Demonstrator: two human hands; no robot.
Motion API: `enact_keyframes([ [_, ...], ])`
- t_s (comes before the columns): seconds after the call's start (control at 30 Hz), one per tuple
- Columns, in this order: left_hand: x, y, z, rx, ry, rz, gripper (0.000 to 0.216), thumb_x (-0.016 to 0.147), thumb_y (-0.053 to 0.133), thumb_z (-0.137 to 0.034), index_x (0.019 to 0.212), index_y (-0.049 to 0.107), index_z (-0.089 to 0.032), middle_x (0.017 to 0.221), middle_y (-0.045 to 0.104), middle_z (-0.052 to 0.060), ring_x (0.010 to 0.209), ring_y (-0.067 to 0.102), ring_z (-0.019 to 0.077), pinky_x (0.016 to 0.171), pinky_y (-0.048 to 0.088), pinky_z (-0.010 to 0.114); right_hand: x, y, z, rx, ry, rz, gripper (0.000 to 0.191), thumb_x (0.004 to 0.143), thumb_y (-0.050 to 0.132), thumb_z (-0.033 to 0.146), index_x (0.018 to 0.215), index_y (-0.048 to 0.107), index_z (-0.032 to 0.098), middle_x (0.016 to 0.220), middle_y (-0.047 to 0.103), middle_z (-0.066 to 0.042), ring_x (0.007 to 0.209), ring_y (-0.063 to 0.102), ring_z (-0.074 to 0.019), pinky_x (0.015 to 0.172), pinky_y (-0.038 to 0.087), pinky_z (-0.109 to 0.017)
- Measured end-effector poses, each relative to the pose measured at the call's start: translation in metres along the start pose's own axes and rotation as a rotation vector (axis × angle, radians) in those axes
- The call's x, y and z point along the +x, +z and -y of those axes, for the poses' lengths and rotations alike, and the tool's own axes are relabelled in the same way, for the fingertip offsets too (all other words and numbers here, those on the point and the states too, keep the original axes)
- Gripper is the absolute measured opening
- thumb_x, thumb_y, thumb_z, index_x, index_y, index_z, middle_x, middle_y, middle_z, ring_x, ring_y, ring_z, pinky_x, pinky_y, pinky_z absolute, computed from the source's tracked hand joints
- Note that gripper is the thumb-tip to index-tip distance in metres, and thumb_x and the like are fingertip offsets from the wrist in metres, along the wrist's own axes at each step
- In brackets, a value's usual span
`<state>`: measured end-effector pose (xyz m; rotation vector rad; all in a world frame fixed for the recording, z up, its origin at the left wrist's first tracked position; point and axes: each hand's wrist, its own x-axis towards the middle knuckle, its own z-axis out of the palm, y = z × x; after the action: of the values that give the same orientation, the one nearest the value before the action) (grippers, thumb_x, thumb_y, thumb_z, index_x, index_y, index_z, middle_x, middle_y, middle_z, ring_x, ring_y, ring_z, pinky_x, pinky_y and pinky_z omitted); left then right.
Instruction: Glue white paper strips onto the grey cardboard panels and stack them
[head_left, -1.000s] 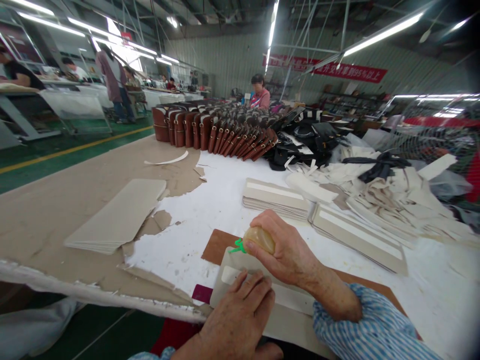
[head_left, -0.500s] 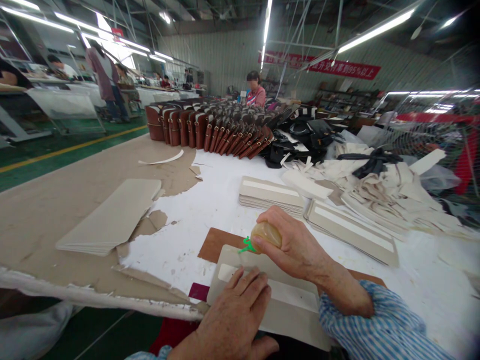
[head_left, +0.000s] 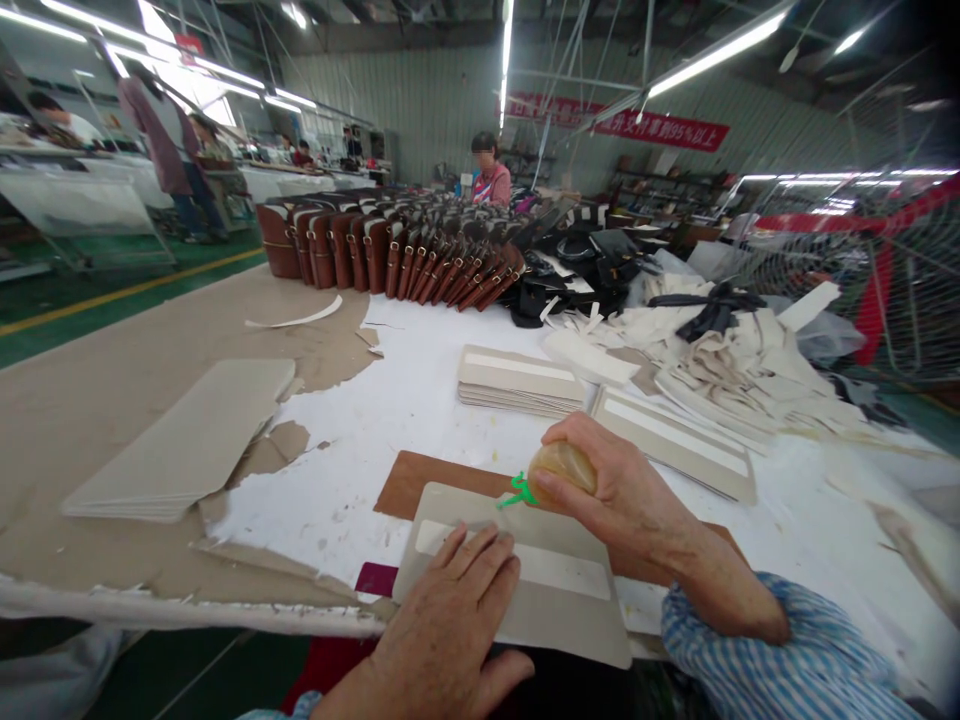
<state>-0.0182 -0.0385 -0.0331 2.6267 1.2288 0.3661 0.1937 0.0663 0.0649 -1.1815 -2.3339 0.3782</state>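
Observation:
My right hand [head_left: 607, 490] is wrapped round a yellowish squeeze bottle [head_left: 564, 470] with a green nozzle [head_left: 516, 493]. The nozzle tip points down at the upper part of a beige panel [head_left: 559, 625], touching it or just above; I cannot tell which. Across the panel runs a white strip [head_left: 559, 568]. My left hand [head_left: 457, 600] lies flat on the panel and strip, fingers stretched out. Partly covered by the panel is a brown sheet [head_left: 405, 488], and a small magenta piece [head_left: 376, 578] shows at its left.
Stacks of strip-bearing panels [head_left: 517, 385] [head_left: 675, 445] lie beyond my right hand. Plain panels [head_left: 187, 435] are piled at left. Brown bags [head_left: 390, 250] stand in rows at the back, near white scraps [head_left: 750, 365] and black pieces [head_left: 585, 265]. A co-worker [head_left: 491, 175] is behind the bags.
My right hand has moved the bottle rightward along the panel, its nozzle now farther from the panel's left edge. My left hand still rests flat. The whole view has shifted slightly.

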Motion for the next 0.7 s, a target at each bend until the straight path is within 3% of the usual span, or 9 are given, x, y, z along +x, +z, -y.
enact_keyframes([
  [0.33,-0.002,0.012,0.007,0.01,0.017,-0.077,0.071,0.09,0.076,-0.042,0.149,0.045,-0.018,0.16,0.045,0.014,0.149,0.039,0.0347,0.125,0.035,0.061,-0.025,-0.021,-0.017,-0.062,0.068,-0.073,0.014,0.09,0.061,0.034,0.097,0.058,0.023,0.088,0.064,-0.002,0.078,0.062,-0.0203,0.069,0.046,-0.034],
  [0.7,-0.003,0.014,0.012,0.14,0.067,-0.147,0.067,0.094,0.07,-0.046,0.149,0.044,-0.017,0.157,0.049,0.012,0.145,0.047,0.0336,0.119,0.045,0.059,-0.067,-0.04,-0.05,-0.078,0.245,-0.143,0.024,0.089,0.063,0.043,0.104,0.061,0.024,0.093,0.067,-0.002,0.082,0.063,-0.0219,0.075,0.048,-0.036],
])
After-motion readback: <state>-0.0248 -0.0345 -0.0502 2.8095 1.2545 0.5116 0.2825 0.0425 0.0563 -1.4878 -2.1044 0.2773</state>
